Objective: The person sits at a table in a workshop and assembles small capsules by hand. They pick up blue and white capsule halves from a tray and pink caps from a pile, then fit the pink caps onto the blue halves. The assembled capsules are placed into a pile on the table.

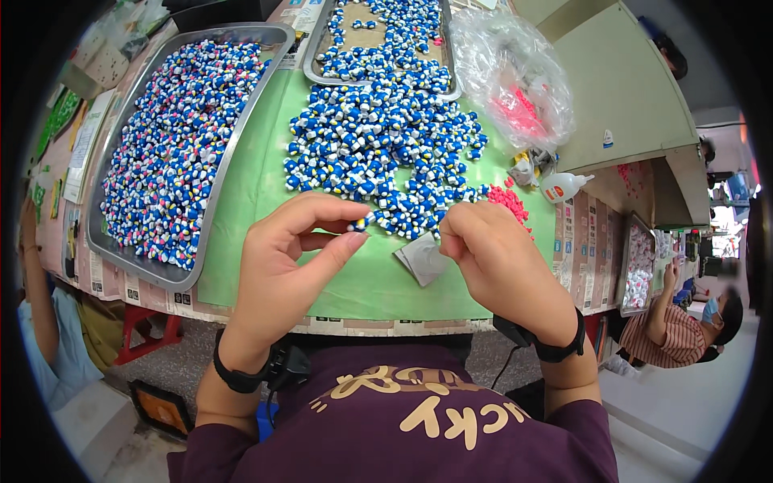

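My left hand (283, 259) pinches a small blue, white and yellow plastic piece (366, 220) between thumb and fingertips, just in front of the pile. My right hand (501, 256) is closed, with its fingers curled down; whatever they hold, if anything, is hidden. Beside its fingertips a small grey square pad (422, 259) lies on the green mat (354, 298). A heap of similar blue-and-white pieces (386, 137) spreads across the mat beyond both hands. Small pink pieces (509, 203) lie in a cluster just past my right hand.
A metal tray (189, 278) full of pieces stands at left, another tray (310, 68) at the back. A plastic bag (499, 56) with pink pieces and a white squeeze bottle (562, 187) are at right. Other people sit at both sides, including one in a striped shirt (656, 334).
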Tool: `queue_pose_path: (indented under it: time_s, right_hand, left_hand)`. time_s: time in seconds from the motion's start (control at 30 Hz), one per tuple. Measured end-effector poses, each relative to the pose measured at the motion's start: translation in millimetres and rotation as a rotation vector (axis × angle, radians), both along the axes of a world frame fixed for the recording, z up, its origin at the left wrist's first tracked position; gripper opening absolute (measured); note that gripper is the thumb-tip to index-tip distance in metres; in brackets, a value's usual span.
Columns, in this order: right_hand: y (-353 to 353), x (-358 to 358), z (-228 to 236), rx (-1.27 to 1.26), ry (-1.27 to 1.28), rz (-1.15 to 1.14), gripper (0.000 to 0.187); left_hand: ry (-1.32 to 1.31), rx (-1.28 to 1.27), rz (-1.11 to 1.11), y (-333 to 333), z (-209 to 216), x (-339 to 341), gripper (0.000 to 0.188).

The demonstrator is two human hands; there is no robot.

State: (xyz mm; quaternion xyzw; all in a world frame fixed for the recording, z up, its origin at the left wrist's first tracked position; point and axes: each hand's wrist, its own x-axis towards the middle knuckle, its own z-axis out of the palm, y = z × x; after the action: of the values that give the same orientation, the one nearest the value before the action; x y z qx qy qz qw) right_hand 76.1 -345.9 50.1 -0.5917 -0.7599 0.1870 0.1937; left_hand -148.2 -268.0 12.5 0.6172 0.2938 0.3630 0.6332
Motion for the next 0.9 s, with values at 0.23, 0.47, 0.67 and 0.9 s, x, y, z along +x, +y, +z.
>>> queue_pose_path:
  time_s: [0.23, 0.47, 0.67, 0.9]
  right_hand:
    - [-8, -5, 21, -0.07, 0.521, -0.164, 0.028]
    - [-11, -21, 28, 0.119, 0.761, -0.17, 0.028]
    - [-11, -20, 19, 0.246, 0.597, -0.194, 0.026]
    - [-11, -19, 11, 0.288, 0.542, -0.207, 0.028]
  left_hand:
    - [-0.213, -0.186, -0.016, -10, 10, 23, 0.021]
    - [-0.264, -0.109, -0.067, -20, 18, 36, 0.021]
    - [-0.201, 0.042, -0.019, -25, 21, 42, 0.023]
    - [-0.065, 0.499, 0.098, -23, 20, 41, 0.022]
